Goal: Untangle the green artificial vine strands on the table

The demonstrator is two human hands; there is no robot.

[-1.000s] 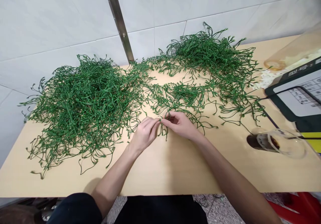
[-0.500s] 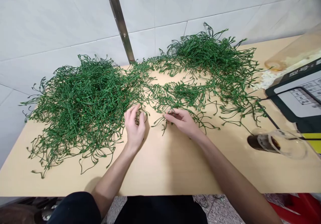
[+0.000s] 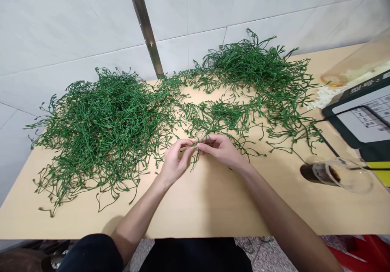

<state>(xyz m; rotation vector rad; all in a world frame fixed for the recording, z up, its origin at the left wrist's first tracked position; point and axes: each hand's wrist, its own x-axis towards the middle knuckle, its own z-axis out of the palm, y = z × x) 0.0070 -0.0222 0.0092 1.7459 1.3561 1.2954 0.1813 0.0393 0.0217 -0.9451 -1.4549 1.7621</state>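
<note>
Thin green plastic stems (image 3: 194, 158) with small branching tips hang between my two hands, just above the table. My left hand (image 3: 177, 161) pinches them from the left, thumb and forefinger together. From the other side, my right hand (image 3: 222, 150) grips the same stems, its fingertips almost touching the left ones. A large heap of matching green stems (image 3: 103, 121) lies to the left of my hands. A smaller scattered strip of stems (image 3: 227, 111) lies just beyond them, and another heap (image 3: 250, 62) rests against the wall at the back right.
A clear plastic cup with dark liquid (image 3: 323, 173) lies or leans at the right. Behind it are a black-framed labelled box (image 3: 362, 113), white bits (image 3: 327, 97) and a translucent container (image 3: 350, 66). A metal strip (image 3: 146, 28) runs up the tiled wall. The wooden table's front edge (image 3: 195, 233) is near my body.
My left hand has moved right, away from the big heap, and closed on the stems in my right hand. The right hand has barely moved.
</note>
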